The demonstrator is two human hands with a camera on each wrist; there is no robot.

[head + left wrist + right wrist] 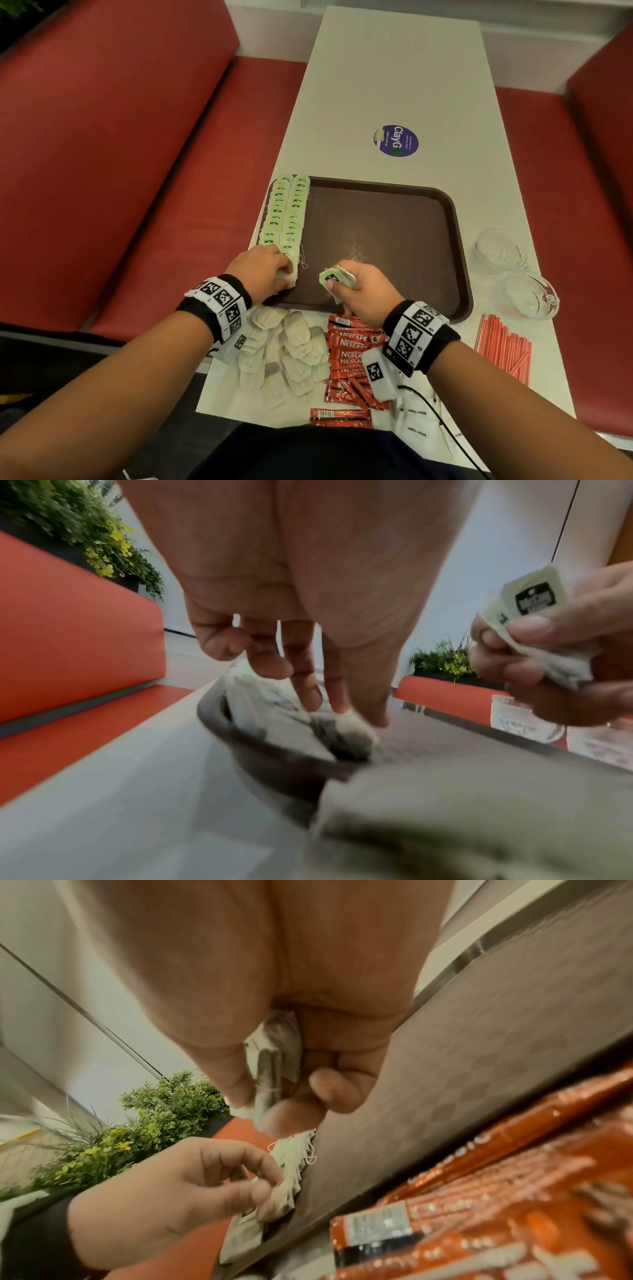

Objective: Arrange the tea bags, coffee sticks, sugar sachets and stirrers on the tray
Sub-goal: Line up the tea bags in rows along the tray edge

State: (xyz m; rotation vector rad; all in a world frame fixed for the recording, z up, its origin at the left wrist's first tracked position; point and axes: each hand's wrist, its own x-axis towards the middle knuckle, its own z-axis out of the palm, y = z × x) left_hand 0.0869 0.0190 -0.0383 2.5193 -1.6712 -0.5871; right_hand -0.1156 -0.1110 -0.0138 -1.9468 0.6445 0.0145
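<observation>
A brown tray [383,240] lies on the white table. Two overlapping rows of green-tagged tea bags [287,212] run along its left edge. At the near end of those rows my left hand [284,270] pinches one tea bag [279,1195] between thumb and fingers and holds it down on the tray. My right hand [339,284] hovers over the tray's near edge and grips a small stack of tea bags [330,275], green tag up. Loose tea bags [287,353], red coffee sticks [352,356], white sugar sachets [418,421] and red stirrers [503,346] lie on the table in front of the tray.
Two glass bowls [496,250] [527,298] stand right of the tray. A purple sticker [395,140] is on the table beyond it. Red benches [120,171] flank the narrow table. Most of the tray's floor is bare.
</observation>
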